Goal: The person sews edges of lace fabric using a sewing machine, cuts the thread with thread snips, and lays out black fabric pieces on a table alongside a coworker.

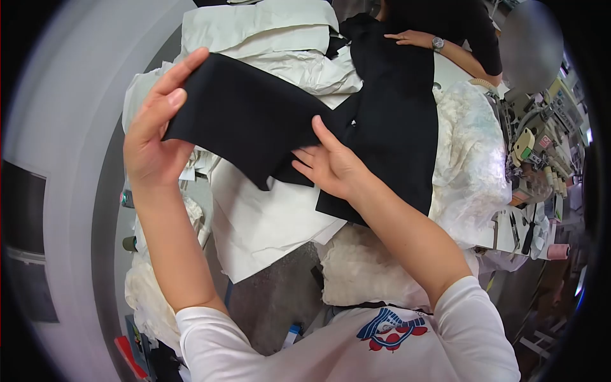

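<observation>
A black cloth piece (245,108) is stretched in the air between my two hands. Its upper left end is gripped by my left hand (158,127), with the thumb on top and the other fingers partly behind the cloth. At the right end, my right hand (331,165) pinches the cloth, thumb above and some fingertips beneath it. A larger black cloth (398,127) lies flat on the table just beyond my right hand; whether the two cloths are joined cannot be made out.
Another person's hand (410,39) with a watch rests on the larger cloth. White fabric (254,28) is piled behind, and a white sheet (254,223) hangs over the near edge. Crumpled pale material (468,153), a sewing machine (525,143) and a pink thread spool (559,251) are at the right.
</observation>
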Demonstrator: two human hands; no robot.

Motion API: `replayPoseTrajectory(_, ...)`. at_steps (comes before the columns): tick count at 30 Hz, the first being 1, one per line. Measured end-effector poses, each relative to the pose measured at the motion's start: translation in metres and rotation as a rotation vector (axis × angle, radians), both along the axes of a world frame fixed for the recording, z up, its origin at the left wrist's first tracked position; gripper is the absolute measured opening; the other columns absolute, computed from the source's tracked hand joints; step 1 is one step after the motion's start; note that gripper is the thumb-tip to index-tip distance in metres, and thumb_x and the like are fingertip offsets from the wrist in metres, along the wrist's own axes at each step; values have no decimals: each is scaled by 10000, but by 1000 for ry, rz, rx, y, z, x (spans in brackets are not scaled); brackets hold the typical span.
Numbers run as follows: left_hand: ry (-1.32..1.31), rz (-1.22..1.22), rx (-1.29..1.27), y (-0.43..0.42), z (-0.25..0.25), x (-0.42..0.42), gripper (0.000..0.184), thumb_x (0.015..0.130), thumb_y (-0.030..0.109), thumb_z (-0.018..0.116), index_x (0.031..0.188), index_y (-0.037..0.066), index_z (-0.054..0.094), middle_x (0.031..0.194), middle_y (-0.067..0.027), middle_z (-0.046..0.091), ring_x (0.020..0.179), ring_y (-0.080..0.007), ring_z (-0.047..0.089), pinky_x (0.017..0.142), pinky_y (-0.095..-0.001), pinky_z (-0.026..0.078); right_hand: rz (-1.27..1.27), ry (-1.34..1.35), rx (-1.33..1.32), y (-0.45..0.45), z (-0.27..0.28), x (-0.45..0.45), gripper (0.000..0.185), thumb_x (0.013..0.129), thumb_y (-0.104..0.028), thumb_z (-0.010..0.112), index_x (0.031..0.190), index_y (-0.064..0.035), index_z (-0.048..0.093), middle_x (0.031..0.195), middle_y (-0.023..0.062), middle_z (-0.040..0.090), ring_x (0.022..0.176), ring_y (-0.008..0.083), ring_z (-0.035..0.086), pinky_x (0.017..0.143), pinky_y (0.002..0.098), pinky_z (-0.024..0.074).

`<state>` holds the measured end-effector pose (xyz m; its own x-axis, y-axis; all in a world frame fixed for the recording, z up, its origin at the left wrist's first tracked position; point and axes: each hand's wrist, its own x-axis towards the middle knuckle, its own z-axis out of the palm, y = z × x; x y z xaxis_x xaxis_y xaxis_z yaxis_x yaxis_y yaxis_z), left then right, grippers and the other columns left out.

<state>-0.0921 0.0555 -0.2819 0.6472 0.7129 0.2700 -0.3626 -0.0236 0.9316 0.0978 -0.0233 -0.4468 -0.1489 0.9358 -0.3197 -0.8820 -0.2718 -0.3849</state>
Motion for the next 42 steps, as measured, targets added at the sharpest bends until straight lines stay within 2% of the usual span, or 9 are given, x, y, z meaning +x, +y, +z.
replayPoseTrajectory(6,-137,107,-69,40,18,-4,536,840,49,519,1336,-115,396,1215,-194,571,1122,-225,567,977,-300,430,-259,-110,273,53,69,57,368,932,-197,572,1241,-16,489,1207,144,591,1108,258,590,968,424,477)
replayPoseTrajectory(9,-303,-96,-75,79,19,-28,566,825,44,541,1351,-98,388,1232,-193,559,1124,-219,567,980,-303,431,-419,-656,552,46,154,81,290,950,-232,551,1162,-38,516,1050,75,633,931,165,643,837,337,537)
replayPoseTrajectory(11,-258,7,16,60,21,-24,598,817,53,561,1370,-77,373,1237,-188,557,1116,-218,572,981,-306,432,-207,-624,1295,70,151,113,303,934,-258,574,1112,-14,558,900,146,666,765,198,666,696,272,542)
replayPoseTrajectory(13,-70,28,122,48,10,-35,703,795,78,618,1427,-4,321,1242,-166,555,1101,-205,577,978,-302,432,-292,-979,444,15,172,88,278,954,-230,542,1160,-45,522,1027,61,636,916,149,639,815,310,535)
replayPoseTrajectory(14,16,38,124,44,0,-41,719,793,78,630,1433,5,311,1240,-158,555,1101,-196,574,978,-301,429,-291,-994,387,13,156,86,158,968,-230,498,1008,-96,571,897,10,631,745,114,598,608,242,466)
replayPoseTrajectory(21,781,214,-92,40,-135,-70,444,829,23,655,1249,147,582,1012,45,579,849,-39,523,718,-200,436,13,-1000,-176,-7,3,58,280,978,-278,484,1175,-81,500,985,59,598,806,159,595,665,333,525)
replayPoseTrajectory(28,787,288,-152,34,-154,-65,298,861,-4,604,1151,54,640,895,27,619,757,-53,526,712,-197,448,-64,-1385,61,-46,-21,44,530,829,-166,708,1206,87,434,792,61,586,709,119,559,671,285,484)
replayPoseTrajectory(32,803,350,-53,34,-149,-72,303,859,-13,590,1152,50,638,939,5,635,813,-64,559,727,-205,452,-153,-1783,218,-37,-21,45,401,697,-79,784,909,11,455,661,113,529,625,246,556,607,352,457)
replayPoseTrajectory(42,831,541,63,27,-166,-95,301,856,-56,568,1135,39,628,993,0,630,827,-63,566,709,-213,456,-16,-1869,118,-17,-24,29,426,682,-109,799,779,-21,394,648,95,550,601,235,557,564,344,446)
